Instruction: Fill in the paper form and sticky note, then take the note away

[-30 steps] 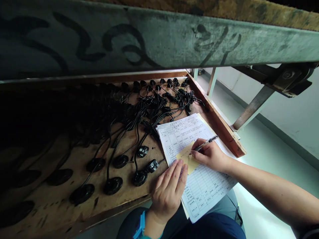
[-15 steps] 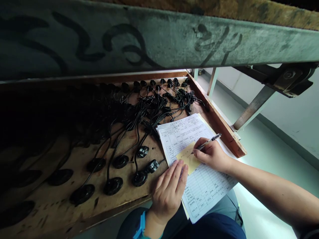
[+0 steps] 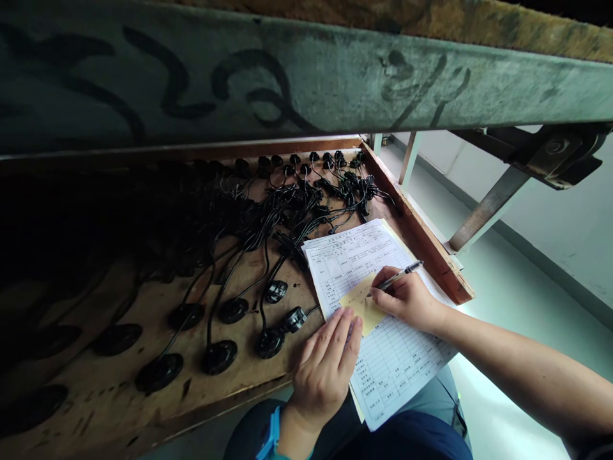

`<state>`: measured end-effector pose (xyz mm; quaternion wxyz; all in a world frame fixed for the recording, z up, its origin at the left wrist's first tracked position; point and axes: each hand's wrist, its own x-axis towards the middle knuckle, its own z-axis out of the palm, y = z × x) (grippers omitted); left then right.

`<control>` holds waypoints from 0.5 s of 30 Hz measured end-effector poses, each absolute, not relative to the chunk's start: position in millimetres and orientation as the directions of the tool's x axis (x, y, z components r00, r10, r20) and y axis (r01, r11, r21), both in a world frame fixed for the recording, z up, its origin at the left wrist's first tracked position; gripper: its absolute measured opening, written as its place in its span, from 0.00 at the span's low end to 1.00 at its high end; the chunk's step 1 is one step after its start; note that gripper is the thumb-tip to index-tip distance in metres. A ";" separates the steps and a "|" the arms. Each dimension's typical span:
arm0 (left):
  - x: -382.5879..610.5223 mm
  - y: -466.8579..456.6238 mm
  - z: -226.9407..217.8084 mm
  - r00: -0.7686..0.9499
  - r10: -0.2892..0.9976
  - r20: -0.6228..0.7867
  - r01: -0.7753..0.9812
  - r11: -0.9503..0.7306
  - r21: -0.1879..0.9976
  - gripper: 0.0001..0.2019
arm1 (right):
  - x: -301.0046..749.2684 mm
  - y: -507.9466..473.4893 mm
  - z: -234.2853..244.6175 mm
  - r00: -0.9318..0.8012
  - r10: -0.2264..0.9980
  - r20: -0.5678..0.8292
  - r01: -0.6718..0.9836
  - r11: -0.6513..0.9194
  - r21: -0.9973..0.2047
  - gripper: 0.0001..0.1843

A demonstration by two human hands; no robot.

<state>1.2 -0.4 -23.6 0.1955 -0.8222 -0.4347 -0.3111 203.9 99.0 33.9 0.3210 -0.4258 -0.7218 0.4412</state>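
Observation:
My right hand (image 3: 407, 299) grips a pen (image 3: 400, 276), its tip on a small yellow note (image 3: 366, 314) with a few handwritten marks. Beneath the note lies a stack of printed form sheets (image 3: 395, 377), partly on the wooden tray and partly over my lap. My left hand (image 3: 323, 370) is spread flat, fingertips pressing the lower left edge of the note and the papers. Left of the papers, black round parts with cables (image 3: 219, 356) sit on the tray. Two smaller round black parts (image 3: 294, 319) lie close to my left fingers.
A wooden tray (image 3: 421, 243) with raised edges holds many bundled black cables (image 3: 287, 217), its left side in deep shadow. Overhead runs a metal beam (image 3: 335, 89) with dark painted marks. A metal bracket (image 3: 555, 150) and slanted leg (image 3: 488, 207) stand at right.
The pen tip has shifted slightly down and left on the note, where another mark shows. My left hand stays in place. The view has moved very slightly.

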 end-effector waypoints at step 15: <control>1.0 -1.4 -26.2 0.431 0.615 0.660 0.837 -0.545 -0.039 0.20 | 203.1 98.5 31.3 -0.430 0.902 0.033 0.338 0.194 -0.921 0.08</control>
